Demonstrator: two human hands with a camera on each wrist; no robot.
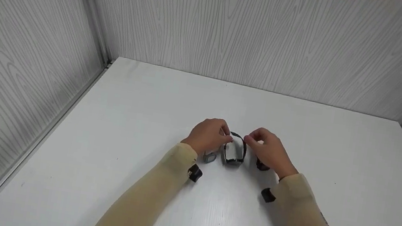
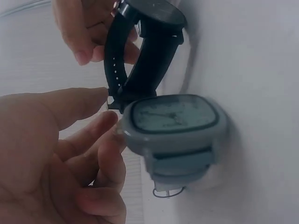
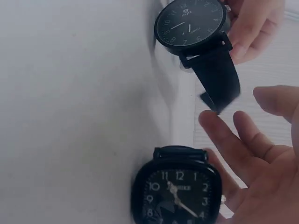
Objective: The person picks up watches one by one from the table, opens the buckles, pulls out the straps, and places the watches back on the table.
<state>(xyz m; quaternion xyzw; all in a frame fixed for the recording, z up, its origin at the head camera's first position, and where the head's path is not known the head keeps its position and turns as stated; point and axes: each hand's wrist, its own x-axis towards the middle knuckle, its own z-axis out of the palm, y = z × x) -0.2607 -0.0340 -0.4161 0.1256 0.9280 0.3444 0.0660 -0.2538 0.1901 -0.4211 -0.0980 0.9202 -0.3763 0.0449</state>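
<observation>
A black round-faced wristwatch (image 3: 191,23) stands on the table with its strap looped up between both hands. My left hand (image 1: 209,135) is at the strap's left side, its thumb and a finger pinching the buckle end in the left wrist view. On the other side is my right hand (image 1: 269,149); in the right wrist view a fingertip touches the strap while the thumb stays apart from it. A grey wristwatch (image 2: 173,119) sits beside my left hand. Beneath my right hand is a black square-faced wristwatch (image 3: 180,193), partly hidden in the head view.
The white table (image 1: 139,96) reaches back to a wood-grain panel (image 1: 222,24). Another panel (image 1: 16,41) stands along the left side. Black wrist-worn pieces (image 1: 195,172) show at both sleeves, close above the table.
</observation>
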